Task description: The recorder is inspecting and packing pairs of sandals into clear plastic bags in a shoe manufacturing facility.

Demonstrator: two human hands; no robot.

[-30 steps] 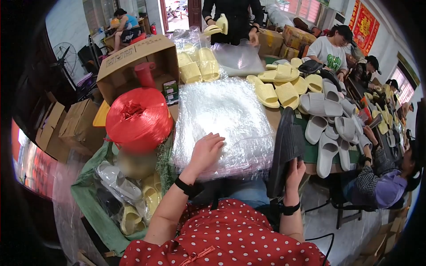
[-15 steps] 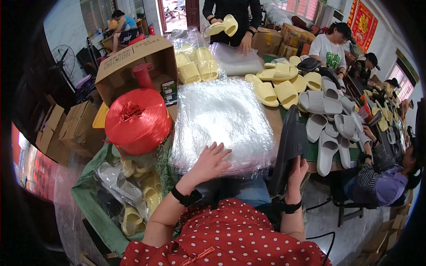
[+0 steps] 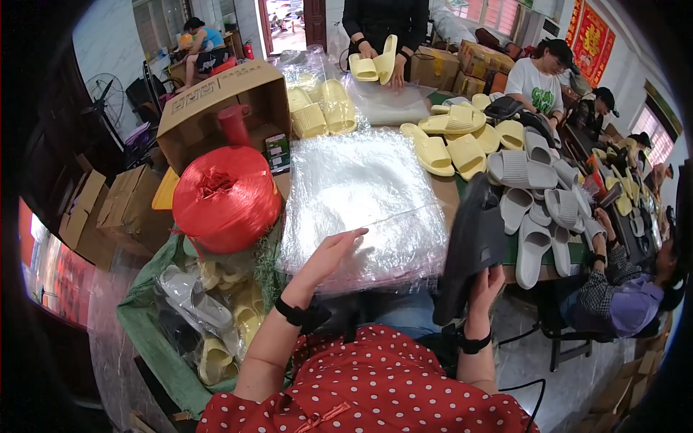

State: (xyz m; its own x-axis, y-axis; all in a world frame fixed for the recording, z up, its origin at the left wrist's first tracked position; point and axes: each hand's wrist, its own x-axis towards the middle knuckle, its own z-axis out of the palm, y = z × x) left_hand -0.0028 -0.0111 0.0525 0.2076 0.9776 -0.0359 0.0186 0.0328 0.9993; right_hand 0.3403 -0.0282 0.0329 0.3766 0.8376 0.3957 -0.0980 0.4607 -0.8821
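My left hand [image 3: 326,258] is at the near part of a stack of clear plastic bags [image 3: 361,177]. Its fingertips hold the edge of the top bag, where a thin raised line of film runs off to the right; the exact grip is partly hidden by glare. My right hand [image 3: 487,290] grips a black slide sandal [image 3: 469,249] at its lower part. The sandal stands nearly upright just right of the bags. Whether a second sandal lies behind it, I cannot tell.
Left of the bags sit a red twine roll [image 3: 225,198] and an open cardboard box [image 3: 224,94]. Below them a green sack [image 3: 148,328] holds bagged slippers. Yellow slippers [image 3: 433,151] and grey slippers [image 3: 533,249] crowd the right. Across the table a person handles yellow slippers [image 3: 375,65].
My left hand has turned from lying flat on the bags to holding the top bag's edge, which has risen. The black sandal has tilted and shifted slightly left in my right hand.
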